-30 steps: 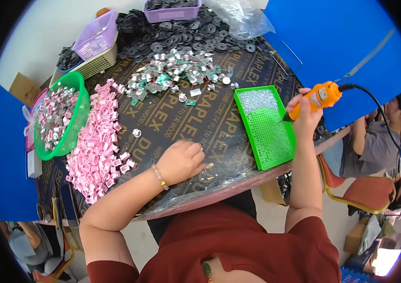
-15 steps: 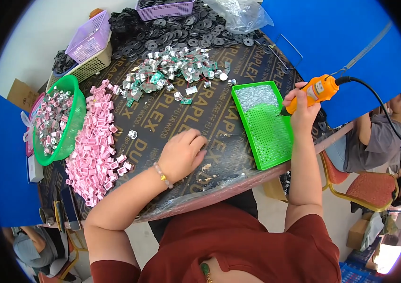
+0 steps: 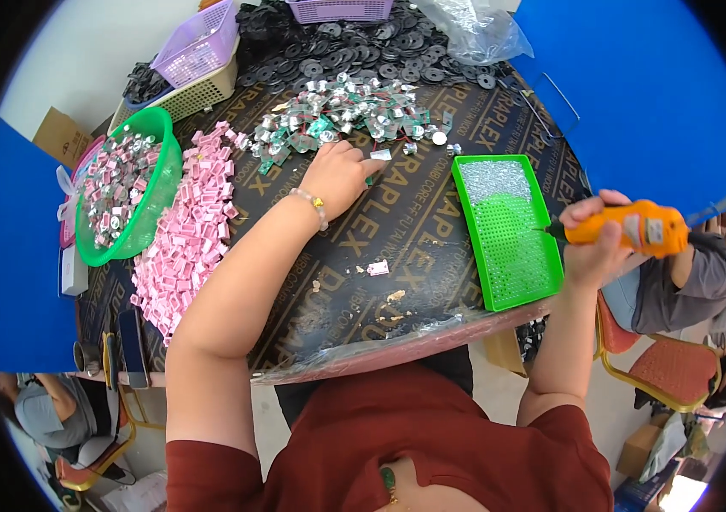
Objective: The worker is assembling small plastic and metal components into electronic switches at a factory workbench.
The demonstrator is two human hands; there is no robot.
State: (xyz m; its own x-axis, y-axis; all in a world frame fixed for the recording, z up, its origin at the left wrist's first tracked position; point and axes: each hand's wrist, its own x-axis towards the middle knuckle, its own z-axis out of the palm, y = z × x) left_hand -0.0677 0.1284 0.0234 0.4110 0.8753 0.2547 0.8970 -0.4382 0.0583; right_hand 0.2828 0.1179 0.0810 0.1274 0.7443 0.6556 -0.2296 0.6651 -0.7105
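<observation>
My right hand point(image 3: 598, 243) is wrapped round an orange electric screwdriver point(image 3: 646, 229). The tool lies nearly level, its dark tip pointing left at the right rim of a green tray point(image 3: 514, 303) of small silver screws point(image 3: 495, 179). My left hand point(image 3: 337, 177) is at the near edge of a pile of clear round parts and green circuit boards point(image 3: 342, 111). Its index finger stretches right, beside a white rectangular piece point(image 3: 381, 154) and over a small green board point(image 3: 369, 181). The other fingers bend down, their tips hidden. A small pink-and-white piece point(image 3: 377, 268) lies on the table.
Pink housings point(image 3: 184, 230) form a long heap left of my forearm. Beyond it, a green basket point(image 3: 167, 141) holds mixed parts. Black discs point(image 3: 363, 55), a purple basket point(image 3: 197, 43) and a plastic bag point(image 3: 478, 30) line the back. Blue partitions stand on both sides; other people sit beyond.
My left hand has moved away from me to the pile's edge, uncovering the pink-and-white piece. The screwdriver has come off the tray to the right and tipped level. The whole view has shifted slightly.
</observation>
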